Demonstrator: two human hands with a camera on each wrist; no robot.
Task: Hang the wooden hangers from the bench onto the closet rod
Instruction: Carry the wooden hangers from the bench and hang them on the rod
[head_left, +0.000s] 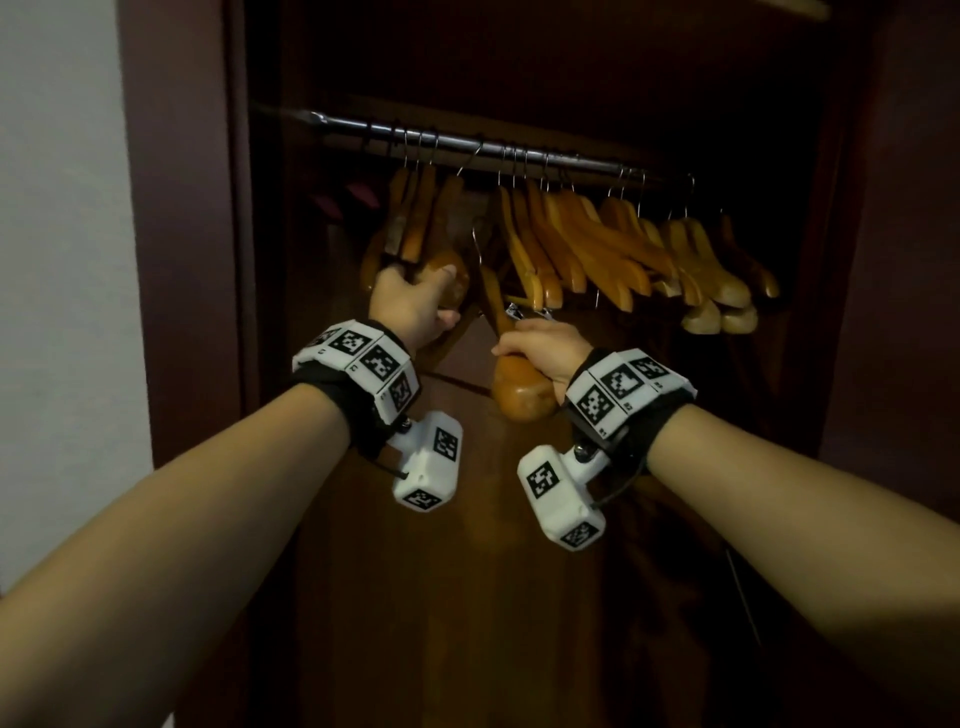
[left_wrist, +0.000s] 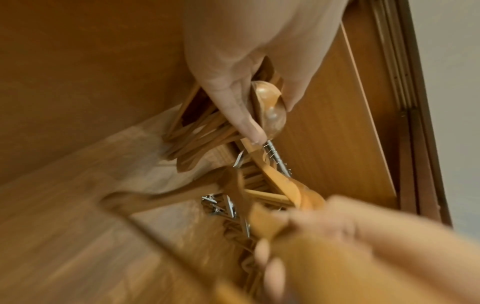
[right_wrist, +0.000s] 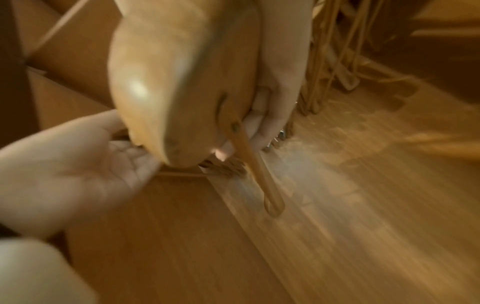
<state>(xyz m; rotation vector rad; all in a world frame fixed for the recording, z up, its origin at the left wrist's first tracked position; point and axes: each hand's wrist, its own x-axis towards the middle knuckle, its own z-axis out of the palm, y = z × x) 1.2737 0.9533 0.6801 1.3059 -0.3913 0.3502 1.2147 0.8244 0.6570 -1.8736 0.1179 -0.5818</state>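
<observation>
A wooden hanger (head_left: 519, 384), its broad rounded shoulder end pointing down toward the camera, is held up inside a dark wooden closet (head_left: 176, 208) by the person's right hand (head_left: 540, 351), whose fingers are curled round the wood just above that end. The hanger's metal hook (head_left: 475, 244) reaches up toward the closet rod (head_left: 467, 143) but sits below it, in the gap between two groups of hangers already on the rod. In the right wrist view the same shoulder end (right_wrist: 166, 82) fills the frame (blurred), with the fingers (right_wrist: 275, 115) wrapped behind it and a thin wooden bar (right_wrist: 259, 170) running off below.

To the left of the gap, the left hand (head_left: 410, 306) grips the lower ends of a small cluster of hung hangers (head_left: 421, 223); the left wrist view shows thumb and fingers (left_wrist: 233, 102) closed on a glossy rounded hanger end (left_wrist: 270, 111). To the right of the gap, a longer row of hung hangers (head_left: 623, 249) slants along the rod, their shoulder ends fanned out low toward the closet's right side.

Both wrists carry white camera mounts patterned with black-and-white square markers, the left wrist mount (head_left: 363, 364) and the right wrist mount (head_left: 623, 389), strapped on with dark bands. A pale wall (head_left: 57, 260) borders the closet on the left. The bench is not in any view.
</observation>
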